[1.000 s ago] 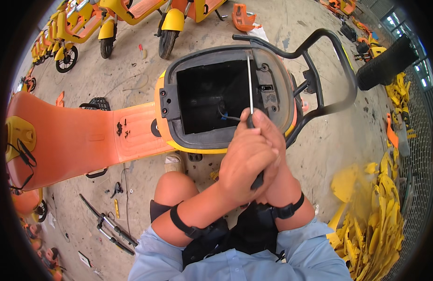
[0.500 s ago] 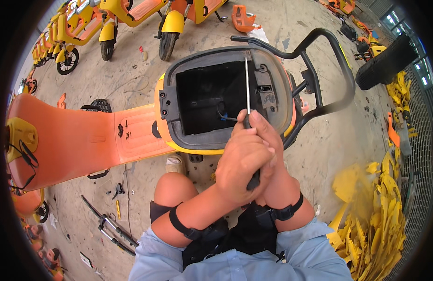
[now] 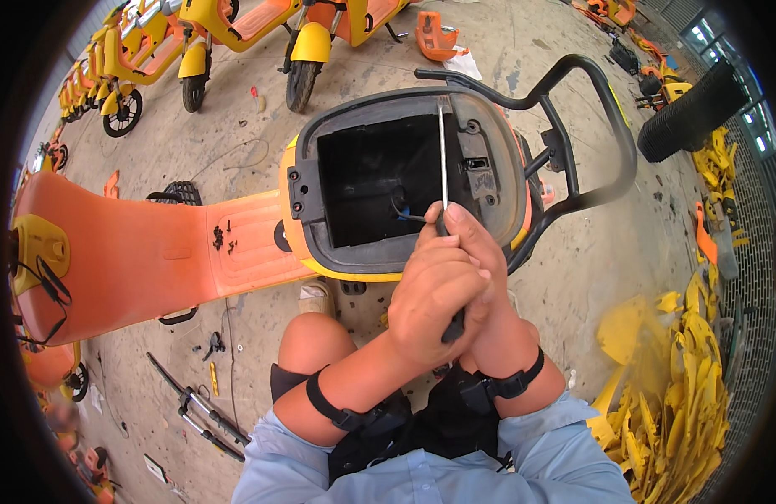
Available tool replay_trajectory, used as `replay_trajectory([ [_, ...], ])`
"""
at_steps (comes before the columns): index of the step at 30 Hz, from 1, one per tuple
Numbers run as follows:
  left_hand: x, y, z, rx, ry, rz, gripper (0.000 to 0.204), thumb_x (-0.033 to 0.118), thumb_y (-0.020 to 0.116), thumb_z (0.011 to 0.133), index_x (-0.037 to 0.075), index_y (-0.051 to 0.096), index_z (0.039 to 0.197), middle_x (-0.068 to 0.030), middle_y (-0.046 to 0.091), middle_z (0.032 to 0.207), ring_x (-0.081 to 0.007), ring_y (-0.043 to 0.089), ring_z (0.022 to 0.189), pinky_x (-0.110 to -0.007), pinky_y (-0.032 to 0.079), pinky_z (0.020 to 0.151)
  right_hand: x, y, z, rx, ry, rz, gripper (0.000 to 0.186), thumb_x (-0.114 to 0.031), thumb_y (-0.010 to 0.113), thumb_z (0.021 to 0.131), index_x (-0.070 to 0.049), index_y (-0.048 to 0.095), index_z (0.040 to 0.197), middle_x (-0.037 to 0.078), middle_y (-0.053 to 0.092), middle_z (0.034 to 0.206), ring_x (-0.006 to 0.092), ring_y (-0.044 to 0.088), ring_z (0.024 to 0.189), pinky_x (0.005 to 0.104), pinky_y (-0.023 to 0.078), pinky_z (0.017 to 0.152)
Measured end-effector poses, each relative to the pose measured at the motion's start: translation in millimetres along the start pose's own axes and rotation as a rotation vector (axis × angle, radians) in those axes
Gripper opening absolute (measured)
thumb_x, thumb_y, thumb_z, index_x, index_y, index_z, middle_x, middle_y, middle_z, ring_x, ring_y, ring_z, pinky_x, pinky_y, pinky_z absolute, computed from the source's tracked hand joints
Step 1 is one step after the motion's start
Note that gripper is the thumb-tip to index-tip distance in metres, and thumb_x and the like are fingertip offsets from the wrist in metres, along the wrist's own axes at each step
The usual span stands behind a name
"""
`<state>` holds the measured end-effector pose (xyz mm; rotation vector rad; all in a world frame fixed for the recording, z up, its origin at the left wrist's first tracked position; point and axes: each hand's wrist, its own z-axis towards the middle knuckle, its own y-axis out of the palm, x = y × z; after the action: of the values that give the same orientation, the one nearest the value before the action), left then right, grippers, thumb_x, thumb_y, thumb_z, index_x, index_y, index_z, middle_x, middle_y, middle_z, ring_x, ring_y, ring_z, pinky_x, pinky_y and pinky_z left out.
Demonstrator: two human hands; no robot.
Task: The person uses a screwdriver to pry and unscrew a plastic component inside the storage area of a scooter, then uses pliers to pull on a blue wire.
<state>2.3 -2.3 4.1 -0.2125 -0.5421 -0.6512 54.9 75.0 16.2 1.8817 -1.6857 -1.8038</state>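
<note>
Both hands clasp a long screwdriver (image 3: 443, 160) with a bright metal shaft and a dark handle. My left hand (image 3: 434, 294) is closed around the handle, its fingers overlapping my right hand (image 3: 480, 244), also closed on it. The handle's butt shows below the fingers; the rest is hidden. The shaft points away from me across the dark storage box (image 3: 354, 168) of an orange and yellow scooter (image 3: 153, 235). Its tip appears against the far part of the box's black rim (image 3: 354, 260); whether it touches a screw is too small to tell. A blue-ended cable (image 3: 405, 214) shows inside.
A black tubular rack (image 3: 627, 160) extends right of the box. Small dark screws (image 3: 220, 239) lie on the footboard. Several scooters (image 3: 308, 42) stand beyond. Yellow panels (image 3: 673, 386) are heaped at right. A black fork-like part (image 3: 195, 403) and a yellow tool (image 3: 213, 378) lie left.
The scooter and its box sit very slightly lower and farther right in view. My hands keep the same grip on the screwdriver, almost unmoved.
</note>
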Motion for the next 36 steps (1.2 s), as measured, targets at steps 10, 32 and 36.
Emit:
replay_trajectory([
  [10,-13,1,-1,-0.033,0.048,0.008,0.021,-0.006,0.073,0.081,0.0,0.066,0.099,-0.0122,0.067,0.093,-0.0302,0.068,0.087,-0.047,0.054,0.093,1,3,5,-0.017,-0.079,-0.041,0.03,-0.033,0.059,0.103,-0.003,0.062,0.103,0.001,0.058,0.082,0.0056,0.052,0.071,0.0211,0.042,0.064],
  [32,-7,-10,3,-0.037,0.028,-0.014,0.023,-0.007,0.074,0.077,-0.001,0.067,0.099,-0.0127,0.067,0.091,-0.0303,0.068,0.086,-0.047,0.054,0.093,-3,14,-9,-0.007,-0.025,-0.087,0.03,-0.034,0.059,0.103,-0.003,0.061,0.106,0.001,0.059,0.083,0.0058,0.052,0.07,0.0215,0.043,0.064],
  [36,-15,-9,-1,-0.079,0.047,-0.005,0.022,-0.006,0.073,0.078,-0.001,0.067,0.098,-0.0122,0.067,0.09,-0.0304,0.068,0.086,-0.047,0.054,0.092,4,9,0,-0.015,-0.035,-0.026,0.03,-0.033,0.059,0.103,-0.003,0.061,0.106,0.001,0.058,0.082,0.0053,0.052,0.069,0.0211,0.043,0.063],
])
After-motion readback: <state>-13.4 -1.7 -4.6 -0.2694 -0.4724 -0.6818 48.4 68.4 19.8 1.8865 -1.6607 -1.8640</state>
